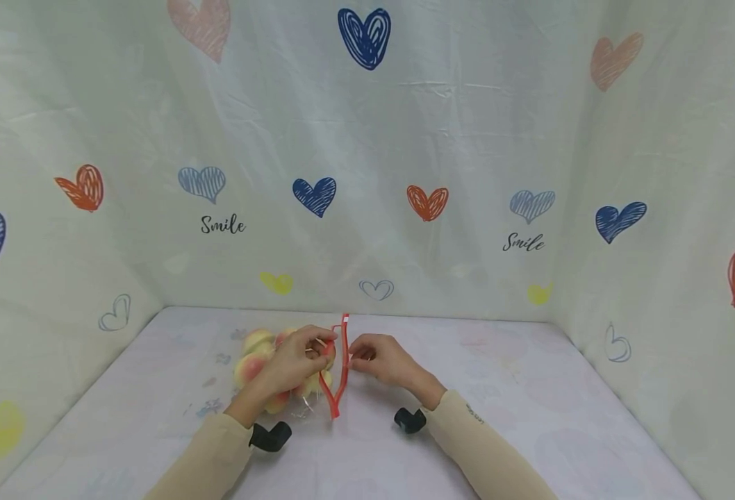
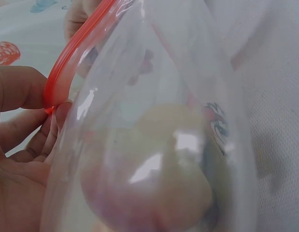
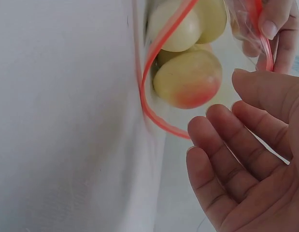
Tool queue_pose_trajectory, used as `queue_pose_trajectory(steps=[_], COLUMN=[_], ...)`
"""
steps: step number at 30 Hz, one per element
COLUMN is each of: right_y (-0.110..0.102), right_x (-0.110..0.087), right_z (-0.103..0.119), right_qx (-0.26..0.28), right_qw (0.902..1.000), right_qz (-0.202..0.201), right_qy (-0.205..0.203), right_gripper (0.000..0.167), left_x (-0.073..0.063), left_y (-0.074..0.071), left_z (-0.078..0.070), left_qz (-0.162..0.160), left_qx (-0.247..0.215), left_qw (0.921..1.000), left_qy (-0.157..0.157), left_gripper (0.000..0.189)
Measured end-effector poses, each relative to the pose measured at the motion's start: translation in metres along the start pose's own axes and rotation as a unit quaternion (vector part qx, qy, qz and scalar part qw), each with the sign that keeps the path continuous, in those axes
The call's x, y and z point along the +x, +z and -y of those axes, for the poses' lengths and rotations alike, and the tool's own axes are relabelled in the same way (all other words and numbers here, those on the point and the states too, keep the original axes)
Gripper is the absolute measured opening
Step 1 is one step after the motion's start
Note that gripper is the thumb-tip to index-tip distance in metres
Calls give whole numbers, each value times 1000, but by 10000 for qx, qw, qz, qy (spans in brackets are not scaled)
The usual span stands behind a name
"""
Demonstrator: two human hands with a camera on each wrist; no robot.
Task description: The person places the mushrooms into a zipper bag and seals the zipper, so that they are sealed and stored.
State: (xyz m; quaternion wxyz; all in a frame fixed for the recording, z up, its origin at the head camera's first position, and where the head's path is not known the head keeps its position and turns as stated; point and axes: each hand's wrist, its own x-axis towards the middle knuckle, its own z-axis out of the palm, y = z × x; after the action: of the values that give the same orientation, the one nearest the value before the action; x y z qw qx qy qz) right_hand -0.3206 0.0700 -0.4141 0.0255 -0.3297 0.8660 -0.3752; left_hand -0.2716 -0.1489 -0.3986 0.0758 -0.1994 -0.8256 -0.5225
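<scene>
A clear zip bag with a red zip edge [image 1: 344,361] stands with its mouth parted toward the right. Inside it lie several yellow and red peaches [image 1: 251,368], seen close through the plastic in the left wrist view. My left hand [image 1: 294,362] pinches one side of the red edge between thumb and fingers [image 2: 23,87]. Just right of the mouth is my right hand [image 1: 385,357], its fingers loosely bent and nothing between them. In the right wrist view its fingertips [image 3: 200,126] are right at the other red edge, with a peach [image 3: 188,79] showing beyond.
Black wrist-worn pieces [image 1: 271,437] sit by both sleeves, close over the white table [image 1: 499,417]. Behind and at the sides hangs a white curtain [image 1: 367,139] printed with hearts.
</scene>
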Motion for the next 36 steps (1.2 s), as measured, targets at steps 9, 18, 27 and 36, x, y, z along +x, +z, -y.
queue_pose_trajectory(steps=[9,18,27,36], right_y=[-4,-8,-13,-15], right_x=[-1,-1,-1,-3], right_z=[-1,-5,-7,-9], right_qx=[-49,-24,-36,8], right_qw=[9999,9995,9993,9991], right_qz=[-150,-310,-367,-396], right_qy=[-14,-67,28,125], right_gripper=[21,21,20,19], left_x=[0,-1,0,0], left_y=[0,1,1,0], left_z=[0,1,0,1], left_qz=[2,25,5,75], left_qx=[94,48,93,-72], left_qw=[10000,10000,9999,9999], left_qy=[-31,-4,-79,74], left_gripper=[32,33,32,32])
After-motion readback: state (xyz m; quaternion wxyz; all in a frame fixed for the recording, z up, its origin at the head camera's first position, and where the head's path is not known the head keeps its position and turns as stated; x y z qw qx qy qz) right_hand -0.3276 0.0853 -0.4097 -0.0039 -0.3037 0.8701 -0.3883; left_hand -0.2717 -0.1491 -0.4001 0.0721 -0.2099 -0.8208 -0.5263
